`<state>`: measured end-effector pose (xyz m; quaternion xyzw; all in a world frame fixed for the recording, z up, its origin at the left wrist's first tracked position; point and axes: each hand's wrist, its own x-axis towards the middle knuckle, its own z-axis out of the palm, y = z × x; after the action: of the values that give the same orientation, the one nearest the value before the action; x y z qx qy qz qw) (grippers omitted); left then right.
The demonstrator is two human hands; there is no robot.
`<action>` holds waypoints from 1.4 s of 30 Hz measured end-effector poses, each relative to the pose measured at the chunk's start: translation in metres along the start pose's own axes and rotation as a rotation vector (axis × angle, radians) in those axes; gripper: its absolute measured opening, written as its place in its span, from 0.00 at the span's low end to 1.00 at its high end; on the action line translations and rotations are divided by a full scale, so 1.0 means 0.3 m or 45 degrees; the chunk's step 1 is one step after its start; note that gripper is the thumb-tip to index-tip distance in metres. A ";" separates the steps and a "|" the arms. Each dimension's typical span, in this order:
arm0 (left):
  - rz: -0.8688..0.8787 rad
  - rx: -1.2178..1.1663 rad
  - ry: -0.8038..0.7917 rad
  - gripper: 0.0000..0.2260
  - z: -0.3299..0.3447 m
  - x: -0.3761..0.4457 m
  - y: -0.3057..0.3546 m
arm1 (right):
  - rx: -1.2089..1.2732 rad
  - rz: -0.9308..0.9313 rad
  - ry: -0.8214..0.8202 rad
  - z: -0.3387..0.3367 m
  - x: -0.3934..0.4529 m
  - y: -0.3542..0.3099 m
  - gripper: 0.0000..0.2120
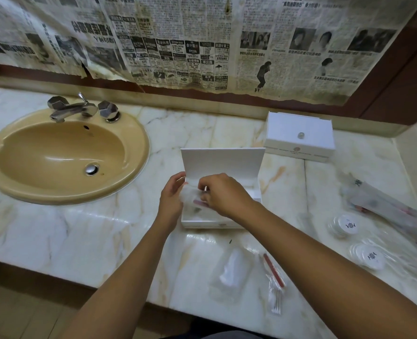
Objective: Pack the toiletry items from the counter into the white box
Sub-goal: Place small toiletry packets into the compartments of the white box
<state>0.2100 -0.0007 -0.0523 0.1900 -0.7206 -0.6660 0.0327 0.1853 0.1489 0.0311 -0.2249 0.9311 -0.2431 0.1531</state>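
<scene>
left hand: curled on the left end of a clear packet, over the box's left part
right hand: pinching the packet's right end from above
packet: held over the open white box, long axis roughly left-right, along the box; drop is straight down
white box: lid upright on far side; contents mostly hidden by the hands, something dark and red shows inside
second box: closed, far right, well apart
left on surface: clear pouch and swab packet near; two round tubs and long sachets right
nearer hand for those: right, my read
</scene>
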 end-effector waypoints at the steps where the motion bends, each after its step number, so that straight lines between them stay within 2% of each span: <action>1: -0.016 -0.010 0.000 0.14 -0.002 0.002 0.003 | -0.056 -0.008 -0.025 0.012 0.014 -0.005 0.07; 5: -0.107 -0.070 -0.012 0.12 -0.010 0.012 0.010 | -0.348 -0.118 -0.109 0.047 0.030 -0.023 0.08; 8: -0.127 -0.097 -0.046 0.11 -0.019 0.018 0.013 | -0.491 -0.255 -0.008 0.067 0.018 -0.033 0.10; 11: -0.155 -0.122 -0.069 0.12 -0.026 0.021 0.018 | -0.423 -0.309 0.074 0.086 0.017 -0.021 0.17; 13: -0.156 -0.122 -0.079 0.11 -0.026 0.019 0.024 | -0.353 -0.346 0.063 0.085 0.018 -0.003 0.13; 15: -0.142 -0.117 -0.078 0.10 -0.024 0.015 0.032 | -0.342 -0.358 -0.021 0.083 0.019 0.019 0.09; 18: -0.148 -0.150 -0.085 0.10 -0.022 0.016 0.029 | -0.364 -0.286 -0.180 0.088 0.016 0.045 0.13; 23: -0.164 -0.171 -0.094 0.10 -0.023 0.016 0.028 | -0.291 -0.150 -0.475 0.073 0.008 0.045 0.13; 28: -0.142 -0.149 -0.074 0.11 -0.016 0.013 0.033 | -0.311 -0.283 -0.317 0.063 -0.004 0.022 0.12; 33: -0.152 -0.149 -0.087 0.11 -0.018 0.011 0.033 | -0.387 -0.299 -0.481 0.101 -0.027 -0.001 0.24; 38: -0.137 -0.112 -0.069 0.12 -0.016 0.005 0.042 | -0.351 -0.326 -0.365 0.101 -0.037 -0.017 0.28; 42: -0.135 -0.098 -0.059 0.11 -0.015 0.007 0.034 | -0.366 -0.267 -0.534 0.119 -0.042 -0.008 0.36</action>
<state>0.2071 -0.0051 -0.0421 0.2112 -0.6839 -0.6982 -0.0121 0.2110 0.1395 0.0049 -0.3850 0.8755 -0.0711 0.2830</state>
